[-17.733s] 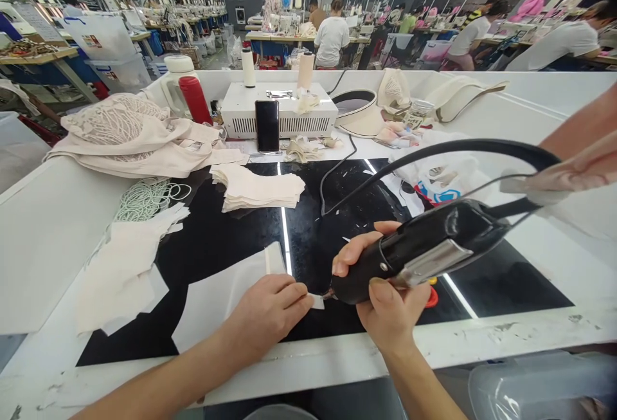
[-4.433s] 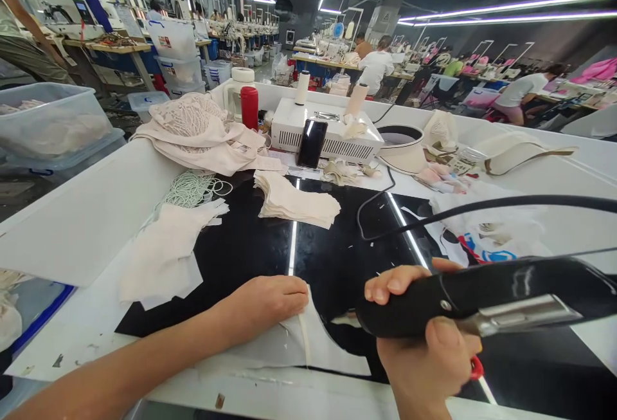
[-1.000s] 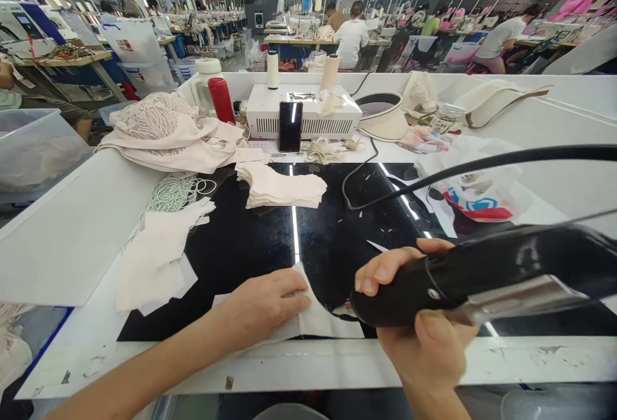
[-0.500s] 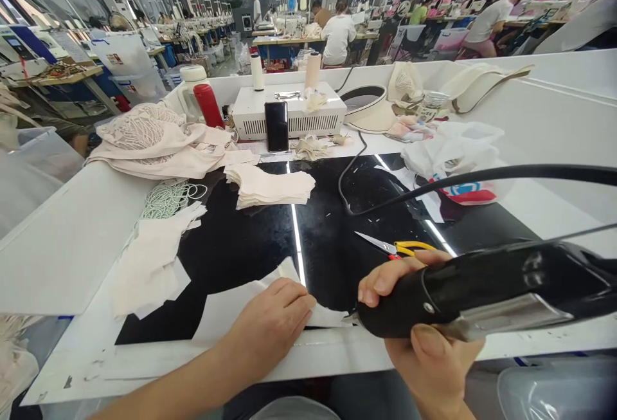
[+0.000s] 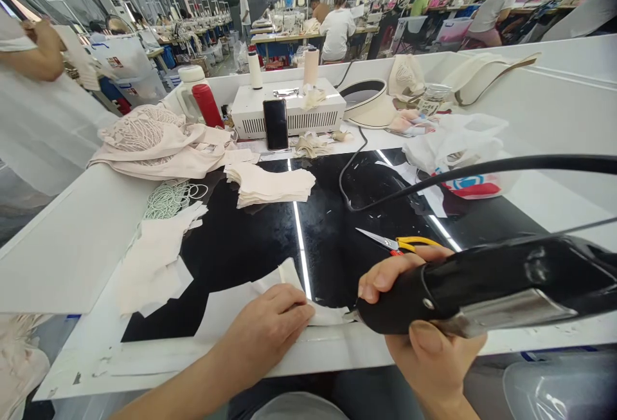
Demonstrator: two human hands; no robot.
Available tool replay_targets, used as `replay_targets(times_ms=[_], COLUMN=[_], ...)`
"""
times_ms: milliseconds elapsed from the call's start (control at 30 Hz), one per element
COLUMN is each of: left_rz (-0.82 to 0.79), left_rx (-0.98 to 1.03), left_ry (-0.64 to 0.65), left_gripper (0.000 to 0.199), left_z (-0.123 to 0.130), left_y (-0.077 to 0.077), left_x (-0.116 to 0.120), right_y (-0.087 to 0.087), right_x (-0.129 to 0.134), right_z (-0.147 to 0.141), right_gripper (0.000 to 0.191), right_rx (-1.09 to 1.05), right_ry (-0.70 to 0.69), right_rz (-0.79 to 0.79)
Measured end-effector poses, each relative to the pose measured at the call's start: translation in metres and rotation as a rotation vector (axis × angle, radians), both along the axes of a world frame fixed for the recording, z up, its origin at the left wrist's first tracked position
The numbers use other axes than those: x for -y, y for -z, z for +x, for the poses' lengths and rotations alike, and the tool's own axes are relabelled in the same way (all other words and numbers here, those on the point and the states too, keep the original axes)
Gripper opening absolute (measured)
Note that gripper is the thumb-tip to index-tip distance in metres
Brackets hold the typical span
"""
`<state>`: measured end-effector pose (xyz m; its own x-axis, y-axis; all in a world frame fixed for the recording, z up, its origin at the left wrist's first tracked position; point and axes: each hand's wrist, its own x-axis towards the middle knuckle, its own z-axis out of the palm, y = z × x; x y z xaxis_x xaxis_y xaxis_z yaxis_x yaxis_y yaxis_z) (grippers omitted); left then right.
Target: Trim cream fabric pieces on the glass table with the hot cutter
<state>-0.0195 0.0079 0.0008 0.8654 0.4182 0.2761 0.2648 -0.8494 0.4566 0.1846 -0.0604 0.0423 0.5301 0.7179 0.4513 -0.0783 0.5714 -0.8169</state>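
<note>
My right hand (image 5: pixel 424 336) is wrapped round a black handheld tool (image 5: pixel 501 285) with a metal lever and a cable. The tool's tip touches the right end of a white fabric piece (image 5: pixel 226 307) at the front edge of the black board (image 5: pixel 231 240). My left hand (image 5: pixel 277 323) lies on that piece with fingers pressed together, pinching its edge by a narrow folded strip (image 5: pixel 289 273). Yellow-handled scissors (image 5: pixel 385 240) lie just behind my right hand.
Stacked cream pieces (image 5: pixel 270 186) lie at the back of the board, others (image 5: pixel 157 259) at left near green cord (image 5: pixel 173 200). Behind stand a phone (image 5: pixel 276 124), white box (image 5: pixel 308 111) and red bottle (image 5: pixel 207 106). A plastic bag (image 5: pixel 457 150) sits right. A person (image 5: pixel 38 98) stands at left.
A person has come into view at the far left. The camera view has shifted slightly. Both hands keep nearly the same place on the fabric and the tool.
</note>
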Motion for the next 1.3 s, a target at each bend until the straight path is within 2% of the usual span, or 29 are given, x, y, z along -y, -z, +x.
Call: replay_targets(times_ms=[267, 500, 767, 1000, 1300], left_rz=[0.109, 0.145, 0.101, 0.031, -0.006], left_rx=[-0.078, -0.061, -0.065, -0.094, -0.110], left_ry=[0.010, 0.003, 0.010, 0.004, 0.001], left_gripper=[0.024, 0.026, 0.028, 0.026, 0.026], left_z=[-0.004, -0.004, -0.002, -0.003, -0.009], left_y=[0.009, 0.007, 0.009, 0.003, 0.004], left_x=[0.009, 0.013, 0.014, 0.016, 0.017], right_y=[-0.005, -0.004, -0.003, -0.003, -0.006], right_x=[-0.003, -0.017, -0.012, -0.007, -0.010], right_z=[-0.005, -0.018, -0.021, -0.019, -0.018], right_gripper=[0.044, 0.044, 0.046, 0.047, 0.047], right_rx=[-0.042, -0.091, -0.094, -0.074, -0.095], right_ry=[-0.011, -0.083, -0.142, -0.158, -0.145], right_rz=[0.008, 0.060, 0.046, 0.022, 0.026])
